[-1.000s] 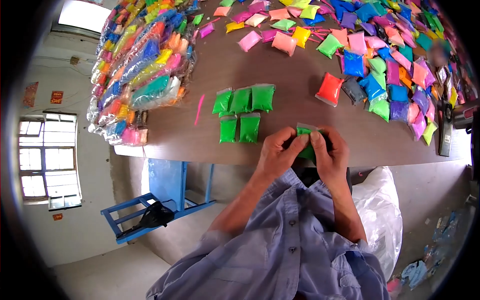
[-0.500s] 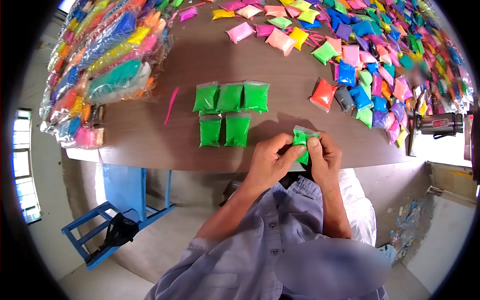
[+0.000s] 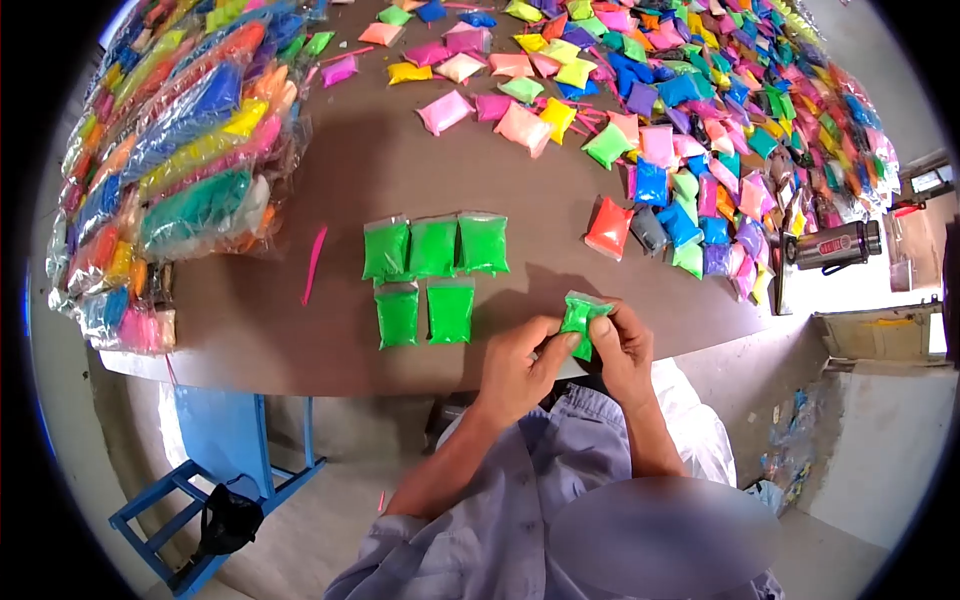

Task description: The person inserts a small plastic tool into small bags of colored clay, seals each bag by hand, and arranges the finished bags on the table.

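Between my two hands is a small clear packet of green material [image 3: 581, 318], held over the table's front edge. My left hand [image 3: 522, 368] pinches its lower left side between thumb and fingers. On the right side, my right hand [image 3: 624, 350] grips it with the thumb in front. To the left, several green packets [image 3: 433, 248] lie flat on the table in two rows, three in the back row and two in front. A red packet [image 3: 609, 228] rests behind my right hand, beside a dark grey packet [image 3: 648, 231].
Bagged coloured packets [image 3: 190, 130] are piled at the table's left. A large heap of loose coloured packets [image 3: 690, 120] covers the back right. A pink strip [image 3: 314, 265] lies left of the green rows. A metal flask [image 3: 835, 246] is at the right, a blue stool [image 3: 225, 430] below left.
The camera view has shifted, so the table contents appear further left and lower. Both hands still hold the green packet, which now shows more of its front between the thumbs.
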Action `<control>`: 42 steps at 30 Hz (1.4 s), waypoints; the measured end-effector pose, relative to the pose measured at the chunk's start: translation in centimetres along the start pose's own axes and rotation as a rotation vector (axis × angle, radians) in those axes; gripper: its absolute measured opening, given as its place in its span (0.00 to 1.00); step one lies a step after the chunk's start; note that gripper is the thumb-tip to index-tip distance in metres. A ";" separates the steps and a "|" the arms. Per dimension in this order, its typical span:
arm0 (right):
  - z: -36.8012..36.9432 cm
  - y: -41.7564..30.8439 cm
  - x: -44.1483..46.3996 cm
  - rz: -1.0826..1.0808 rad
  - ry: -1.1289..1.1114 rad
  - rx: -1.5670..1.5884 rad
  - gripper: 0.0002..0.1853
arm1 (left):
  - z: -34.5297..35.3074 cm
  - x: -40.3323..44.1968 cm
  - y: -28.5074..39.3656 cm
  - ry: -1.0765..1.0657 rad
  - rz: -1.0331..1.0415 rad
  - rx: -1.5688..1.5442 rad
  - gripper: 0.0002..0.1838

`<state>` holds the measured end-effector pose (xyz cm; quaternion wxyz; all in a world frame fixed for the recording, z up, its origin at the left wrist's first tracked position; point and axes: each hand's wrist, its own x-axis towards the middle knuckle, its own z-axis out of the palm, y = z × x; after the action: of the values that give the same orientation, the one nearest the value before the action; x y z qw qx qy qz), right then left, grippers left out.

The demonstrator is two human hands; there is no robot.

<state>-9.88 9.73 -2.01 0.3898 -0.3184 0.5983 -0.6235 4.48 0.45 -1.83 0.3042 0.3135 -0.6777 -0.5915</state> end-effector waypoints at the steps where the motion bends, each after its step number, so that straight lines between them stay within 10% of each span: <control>1: 0.1 -0.2 0.1 -0.007 0.009 0.015 0.14 | 0.1 0.1 0.0 0.010 0.012 -0.023 0.08; 7: -0.3 0.3 0.3 -0.047 0.057 0.067 0.11 | 0.2 0.3 0.3 -0.065 0.005 -0.079 0.19; 42: -1.2 0.0 0.4 -0.291 0.042 -0.088 0.05 | 1.5 0.0 0.4 0.114 -0.184 -0.142 0.09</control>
<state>-11.14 10.01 -2.10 0.2683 -0.4053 0.5806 -0.6532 3.31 1.38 -1.62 0.3082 0.3852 -0.5839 -0.6447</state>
